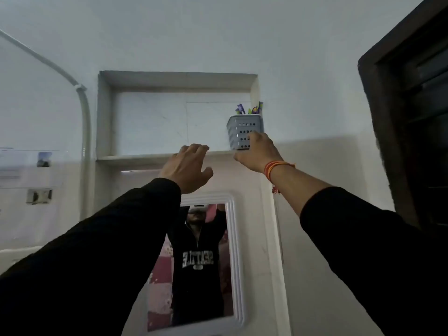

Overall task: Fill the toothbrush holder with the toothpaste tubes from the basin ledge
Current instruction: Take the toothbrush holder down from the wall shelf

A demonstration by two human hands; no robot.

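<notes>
A: Toothbrush holder (pixel 244 132) was found up in the wall niche (pixel 177 155), at the right end of its sill, hard against the right side wall. Grey, perforated, upright.

B: Grip status?

A: Right hand (pixel 257 151) was wrapped around the holder's lower front corner, fingers closed on it. Whether the base was resting on the sill or just lifted off could not be told; the hand blocked that edge. Left hand (pixel 186 166) was held open, fingers spread and curled over the sill edge, nothing gripped.

B: Contents?

A: Several purple, green and yellow tips (pixel 249 109) were seen sticking out above the rim. Too small to be called toothpaste tubes or brushes with certainty.

B: Basin ledge?

A: Not in view. Camera was pitched up; only the mirror (pixel 232 263), wall and a conduit pipe (pixel 83 117) at left were covered. Tubes left on the ledge could not be counted.

B: Progress call?

A: Judged late-stage or very early, ambiguous. If the tips were tubes, loading was largely done and the holder was being stowed on the niche sill. If they were brushes, the holder was merely being fetched and all loading was left. No tube was held in either hand, so no transfer was in progress.
</notes>
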